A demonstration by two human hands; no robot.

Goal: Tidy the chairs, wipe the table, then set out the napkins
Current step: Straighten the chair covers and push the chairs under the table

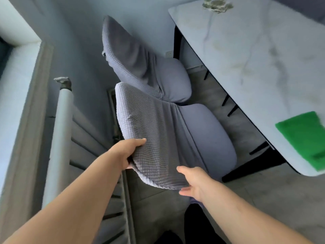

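Two chairs in grey textured covers stand side by side along the left edge of a white marble-look table point(255, 55). The near chair point(158, 138) faces the table, and both my hands hold the top of its backrest. My left hand point(127, 152) grips the backrest's left edge, thumb on the front. My right hand point(192, 184) clasps its lower right edge, fingers curled under the cloth. The far chair point(140, 67) stands just behind it, seat toward the table. A green cloth point(306, 138) lies on the table's near corner.
A white rolled pole point(59, 138) and a slatted rack point(91, 148) lean against the wall at left. A window sill point(15, 71) runs along the far left. Black table legs point(260, 162) stand close to the near chair's seat. A small decorative item point(217, 4) sits at the table's far end.
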